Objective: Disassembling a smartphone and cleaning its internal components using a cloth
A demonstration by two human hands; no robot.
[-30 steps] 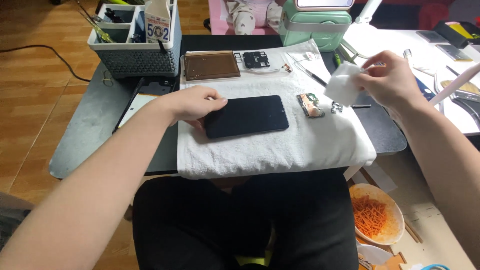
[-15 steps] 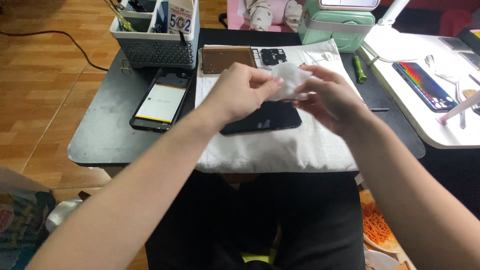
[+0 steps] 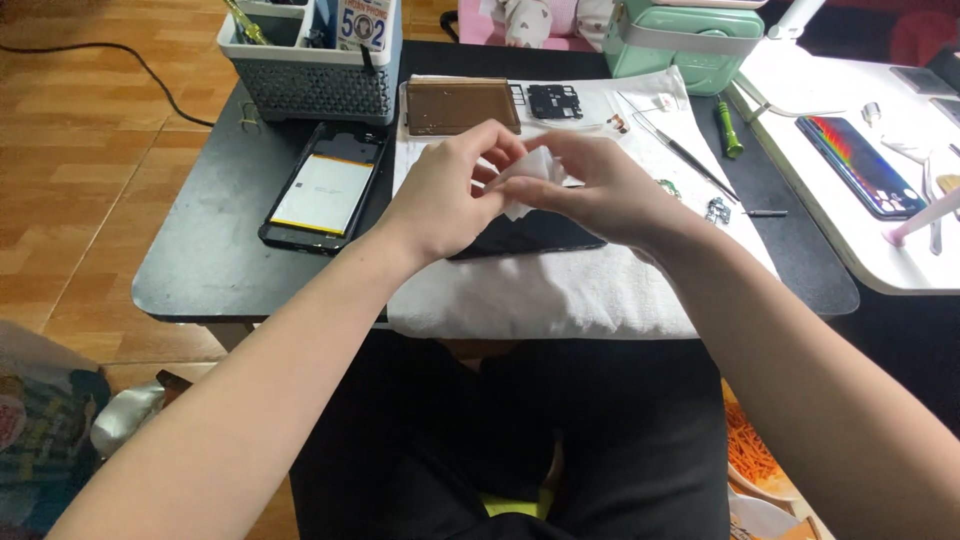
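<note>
My left hand [image 3: 452, 195] and my right hand [image 3: 600, 190] meet above a white towel [image 3: 560, 290], and both pinch a small white wipe [image 3: 528, 178] between the fingertips. Under the hands a black phone [image 3: 530, 236] lies face down on the towel, mostly hidden by them. A brown phone back cover [image 3: 462, 106] and a small black frame part [image 3: 555, 101] lie at the towel's far edge.
An opened phone with its pale battery showing [image 3: 323, 190] lies left of the towel on the black table [image 3: 200, 270]. A grey tool caddy [image 3: 310, 60], a mint-green box [image 3: 685, 40], tweezers [image 3: 690, 155], a green screwdriver [image 3: 728, 128] and small parts [image 3: 716, 210] are around. Another phone [image 3: 860, 165] rests on the white side table.
My right hand brought the white wipe in from the right over the phone. My left hand left the phone and joined it on the wipe. The view shifted left.
</note>
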